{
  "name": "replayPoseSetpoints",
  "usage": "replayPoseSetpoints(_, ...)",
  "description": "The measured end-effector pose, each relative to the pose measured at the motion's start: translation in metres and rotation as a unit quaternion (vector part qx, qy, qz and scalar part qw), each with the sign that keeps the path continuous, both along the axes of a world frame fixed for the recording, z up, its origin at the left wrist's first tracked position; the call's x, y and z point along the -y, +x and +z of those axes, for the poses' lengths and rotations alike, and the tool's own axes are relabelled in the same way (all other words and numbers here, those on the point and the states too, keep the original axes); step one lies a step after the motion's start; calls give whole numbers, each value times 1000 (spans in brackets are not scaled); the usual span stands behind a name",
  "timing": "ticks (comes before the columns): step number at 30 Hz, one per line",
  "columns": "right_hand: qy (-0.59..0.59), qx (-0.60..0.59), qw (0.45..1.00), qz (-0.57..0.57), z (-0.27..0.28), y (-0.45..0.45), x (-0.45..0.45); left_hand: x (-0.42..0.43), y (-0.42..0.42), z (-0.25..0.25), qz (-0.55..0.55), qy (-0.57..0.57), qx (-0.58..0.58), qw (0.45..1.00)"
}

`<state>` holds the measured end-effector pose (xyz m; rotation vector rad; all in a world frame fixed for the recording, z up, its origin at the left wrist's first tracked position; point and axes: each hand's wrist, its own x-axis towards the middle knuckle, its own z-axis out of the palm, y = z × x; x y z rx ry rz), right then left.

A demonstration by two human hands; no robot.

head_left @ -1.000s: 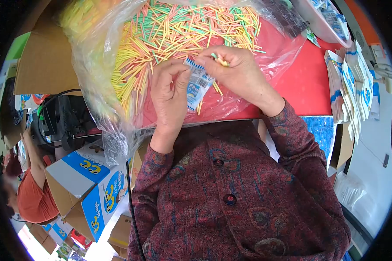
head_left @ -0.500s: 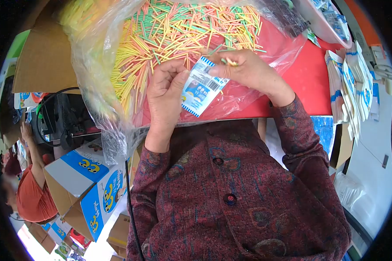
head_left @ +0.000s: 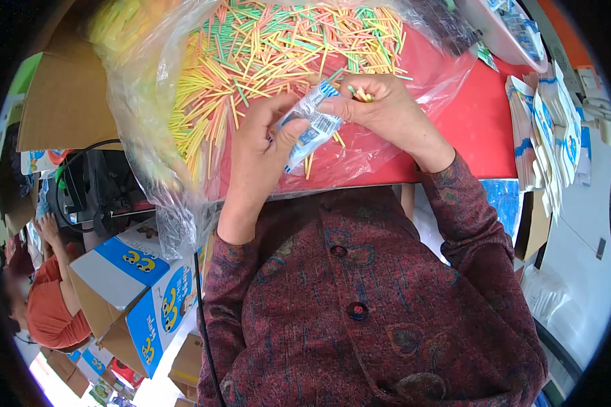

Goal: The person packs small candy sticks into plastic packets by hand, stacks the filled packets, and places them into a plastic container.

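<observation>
A small blue-and-white packet [head_left: 313, 122] is held between my two hands, tilted and bent. My left hand [head_left: 265, 146] is closed on its left side, thumb across the front. My right hand [head_left: 387, 112] pinches the packet's upper right edge with thumb and finger, and short coloured sticks [head_left: 361, 95] poke out from its curled fingers. Below and beyond my hands, many yellow, pink and green sticks [head_left: 271, 47] lie on clear plastic over the red table [head_left: 478, 129].
A plastic bag [head_left: 142, 88] bunches at the left edge. Flat printed packaging [head_left: 546, 136] stands at the right, below a pale tub [head_left: 502, 41] of packets. Printed cartons [head_left: 142, 292] and a person in an orange top [head_left: 51, 305] are at the left.
The packet first came into fuller view, then bent and turned between my hands. My left hand has shifted slightly left and down, my right hand slightly right. The other person's arm moved.
</observation>
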<state>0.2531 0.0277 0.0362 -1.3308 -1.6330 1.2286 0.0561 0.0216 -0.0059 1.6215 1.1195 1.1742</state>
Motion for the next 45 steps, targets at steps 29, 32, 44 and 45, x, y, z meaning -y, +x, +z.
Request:
replayPoseSetpoints(29, -18, 144, 986, 84, 11, -1, -5, 2, 5, 12, 7, 212, -111, 971)
replayPoseSetpoints(32, -20, 58, 994, 91, 2, -1, -5, 0, 4, 8, -1, 212, -75, 974)
replayPoseSetpoints(44, 95, 111, 988, 46, -4, -1, -8, 0, -2, 7, 14, 204, -136, 969)
replayPoseSetpoints(45, 77, 39, 995, 39, -6, -1, -8, 2, -2, 6, 15, 204, -137, 969)
